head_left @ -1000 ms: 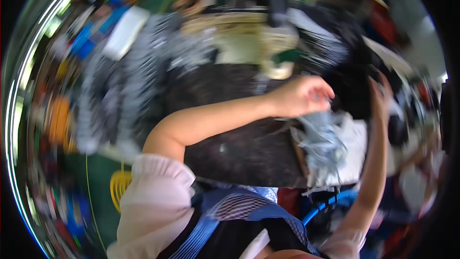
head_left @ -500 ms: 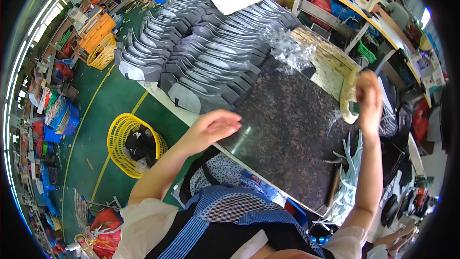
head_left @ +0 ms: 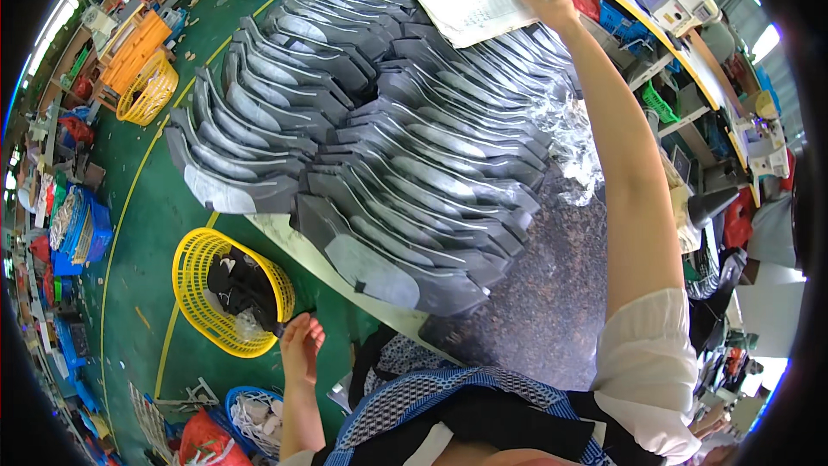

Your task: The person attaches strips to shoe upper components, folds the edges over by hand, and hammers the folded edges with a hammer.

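My right hand (head_left: 552, 9) reaches to the far side of the table and grips the right edge of a white notebook (head_left: 470, 7) with a marked page. The notebook rests on long overlapping rows of dark grey, curved, shell-like pieces (head_left: 431, 155) with pale patches. My left hand (head_left: 302, 347) is low at the left, off the table, just right of a yellow basket (head_left: 283, 285). Its fingers are loosely bent and slightly apart, with nothing plainly held. Black pieces (head_left: 241, 285) lie in that basket.
Crumpled clear plastic (head_left: 573, 151) lies on the dark speckled tabletop (head_left: 526, 311), right of the rows. A blue basket of pale strips (head_left: 254, 418) and a red bag (head_left: 207, 440) stand on the floor at lower left. A sewing machine (head_left: 686, 0) sits on the bench at far right.
My right hand has left the foam-like block at the table's right and taken hold of the notebook. My left hand has dropped from the table edge to beside the yellow basket. The view has shifted.
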A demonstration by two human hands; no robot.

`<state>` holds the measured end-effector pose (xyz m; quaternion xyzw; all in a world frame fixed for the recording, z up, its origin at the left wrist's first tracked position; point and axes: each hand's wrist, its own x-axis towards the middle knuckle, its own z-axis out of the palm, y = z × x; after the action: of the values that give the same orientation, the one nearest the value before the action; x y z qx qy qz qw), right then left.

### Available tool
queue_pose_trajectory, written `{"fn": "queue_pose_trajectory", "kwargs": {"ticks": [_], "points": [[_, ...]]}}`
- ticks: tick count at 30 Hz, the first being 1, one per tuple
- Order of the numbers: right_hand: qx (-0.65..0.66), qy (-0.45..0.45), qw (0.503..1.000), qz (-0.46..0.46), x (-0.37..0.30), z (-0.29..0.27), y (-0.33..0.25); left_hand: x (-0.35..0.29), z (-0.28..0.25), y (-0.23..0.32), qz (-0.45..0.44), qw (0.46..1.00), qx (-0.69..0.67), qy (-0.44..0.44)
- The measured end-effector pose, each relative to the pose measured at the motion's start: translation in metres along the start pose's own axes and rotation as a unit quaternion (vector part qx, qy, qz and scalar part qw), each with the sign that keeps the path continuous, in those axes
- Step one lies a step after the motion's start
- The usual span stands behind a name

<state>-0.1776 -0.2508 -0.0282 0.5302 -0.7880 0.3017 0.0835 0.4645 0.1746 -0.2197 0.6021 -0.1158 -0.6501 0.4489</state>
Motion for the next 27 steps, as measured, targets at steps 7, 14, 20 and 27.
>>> {"fn": "queue_pose_trajectory", "kwargs": {"ticks": [7,14,20,27], "points": [[0.155,0.047,0.973,-0.165,-0.007,-0.033,-0.059,0.01,0.003,0.003,-0.029,0.999,0.045,-0.009],[0.326,0.02,0.938,0.117,-0.201,-0.292,-0.062,0.004,0.097,0.07,0.309,0.91,0.211,-0.181],[0.193,-0.003,0.924,0.329,-0.434,-0.5,0.054,0.01,0.107,0.05,0.443,0.832,0.281,-0.177],[0.055,0.101,0.843,0.526,-0.914,-0.723,0.165,0.045,0.12,0.013,0.544,0.762,0.274,-0.218]]}}
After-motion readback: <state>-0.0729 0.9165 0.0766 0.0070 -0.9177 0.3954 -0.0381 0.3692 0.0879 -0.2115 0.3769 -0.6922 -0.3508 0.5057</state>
